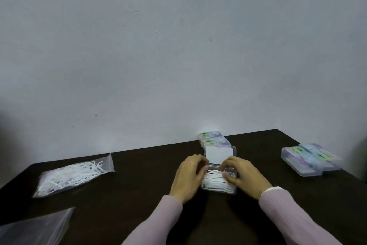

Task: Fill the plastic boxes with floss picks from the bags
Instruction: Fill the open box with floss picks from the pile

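Head view: your left hand (pixel 188 175) and right hand (pixel 241 176), fingers curled, grip the open plastic box (pixel 218 184) at table centre, lid (pixel 219 154) raised away from you; floss picks (pixel 215 180) lie crosswise inside.

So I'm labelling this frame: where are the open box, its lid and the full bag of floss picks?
open box (pixel 218 183), head view, on the picks inside.
lid (pixel 219 155), head view, on its white middle.
full bag (pixel 73 174), head view, on its middle.

One head-worn view — looking forward and slightly down across the dark worktop (pixel 139 175) toward a grey wall (pixel 178 46) — hands close below.
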`<state>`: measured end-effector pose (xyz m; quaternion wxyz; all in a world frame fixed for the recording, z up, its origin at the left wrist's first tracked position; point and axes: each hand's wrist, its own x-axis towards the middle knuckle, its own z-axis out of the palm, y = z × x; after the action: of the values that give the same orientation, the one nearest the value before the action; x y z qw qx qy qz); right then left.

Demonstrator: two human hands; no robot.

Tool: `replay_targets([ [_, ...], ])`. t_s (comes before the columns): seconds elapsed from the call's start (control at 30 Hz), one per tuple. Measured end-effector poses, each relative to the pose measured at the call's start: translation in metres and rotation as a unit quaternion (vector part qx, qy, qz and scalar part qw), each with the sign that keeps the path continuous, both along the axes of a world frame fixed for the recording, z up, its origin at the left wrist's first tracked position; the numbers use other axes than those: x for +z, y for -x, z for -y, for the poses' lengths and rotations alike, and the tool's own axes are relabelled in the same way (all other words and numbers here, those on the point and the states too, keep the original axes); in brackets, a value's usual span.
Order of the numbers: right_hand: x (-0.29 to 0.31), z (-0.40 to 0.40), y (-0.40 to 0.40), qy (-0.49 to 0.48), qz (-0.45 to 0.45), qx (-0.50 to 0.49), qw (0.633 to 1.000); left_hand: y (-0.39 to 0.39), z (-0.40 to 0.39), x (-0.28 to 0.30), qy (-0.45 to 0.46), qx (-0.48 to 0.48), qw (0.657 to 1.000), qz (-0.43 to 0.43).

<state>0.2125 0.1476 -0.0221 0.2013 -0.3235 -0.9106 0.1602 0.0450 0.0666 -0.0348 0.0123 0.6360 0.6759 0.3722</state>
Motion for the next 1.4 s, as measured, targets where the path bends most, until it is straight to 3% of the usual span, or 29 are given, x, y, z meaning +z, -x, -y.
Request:
replay_targets([
  [0.17,0.001,0.008,0.002,0.005,0.035,-0.010,0.999,0.008,-0.005,-0.006,0.078,0.102,0.977,0.170],
  [0.3,0.001,0.014,0.004,0.004,0.092,-0.014,0.996,0.001,-0.013,-0.008,0.118,0.092,0.952,0.266],
  [0.6,0.010,0.009,-0.016,0.013,0.110,-0.048,0.993,-0.019,-0.033,-0.008,0.157,0.047,0.924,0.345],
  [1.1,0.015,-0.001,-0.056,0.034,0.113,-0.107,0.987,-0.067,-0.051,-0.009,0.171,-0.020,0.917,0.361],
  [1.4,0.019,0.009,-0.037,0.015,0.085,-0.067,0.994,-0.044,-0.036,-0.001,0.163,0.002,0.936,0.313],
])
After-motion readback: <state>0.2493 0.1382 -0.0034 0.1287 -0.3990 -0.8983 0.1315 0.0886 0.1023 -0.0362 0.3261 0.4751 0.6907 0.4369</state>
